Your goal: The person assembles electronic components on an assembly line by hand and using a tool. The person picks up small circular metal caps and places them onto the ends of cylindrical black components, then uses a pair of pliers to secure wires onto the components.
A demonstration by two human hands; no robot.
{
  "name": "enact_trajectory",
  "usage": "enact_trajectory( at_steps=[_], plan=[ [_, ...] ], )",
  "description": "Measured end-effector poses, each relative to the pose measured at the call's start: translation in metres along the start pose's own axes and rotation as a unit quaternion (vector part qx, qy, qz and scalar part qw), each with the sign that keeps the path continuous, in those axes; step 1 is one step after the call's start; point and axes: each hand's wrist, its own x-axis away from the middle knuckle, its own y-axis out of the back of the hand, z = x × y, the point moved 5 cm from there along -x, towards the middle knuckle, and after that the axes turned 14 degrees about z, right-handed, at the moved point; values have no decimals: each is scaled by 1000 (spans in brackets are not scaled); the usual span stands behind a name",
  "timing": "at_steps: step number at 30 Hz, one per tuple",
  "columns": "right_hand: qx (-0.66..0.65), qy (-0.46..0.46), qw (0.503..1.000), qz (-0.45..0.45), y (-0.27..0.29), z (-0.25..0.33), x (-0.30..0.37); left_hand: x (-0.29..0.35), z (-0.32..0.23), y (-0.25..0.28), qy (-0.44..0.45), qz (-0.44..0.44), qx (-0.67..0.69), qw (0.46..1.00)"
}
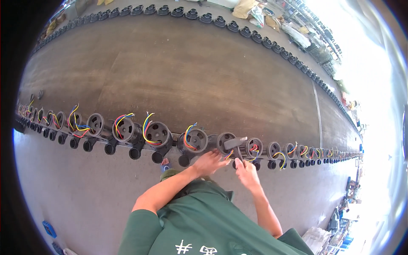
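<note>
My right hand [247, 173] is closed around the handle of a hammer [234, 143]. The hammer's head lies over the right side of a round black plastic housing [224, 137] and partly covers it. At that housing's near side, my left hand [208, 163] grips its lower part, with the thumb pointing right toward a few coloured wires [229, 154]. What lies beneath the palm is hidden. Left of my hands stands a similar housing [196, 141] with red, yellow and blue wires; another housing [254, 147] is close on the right.
More wired housings, each with a short pipe, line the near edge of the long brown table [204, 76]. A row of small black parts [206, 18] follows its far edge. Bags [244, 8] lie beyond, and a blue object [49, 229] is on the floor at left.
</note>
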Motion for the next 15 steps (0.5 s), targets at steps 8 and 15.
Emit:
enact_trajectory(
  at_steps=[8,15],
  plan=[
    [-25,85,991,-101,4,34,25,2,-2,-5,-1,3,25,1000],
    [-77,-79,994,-18,-4,20,6,10,5,-6,-5,41,16,999]
  ],
)
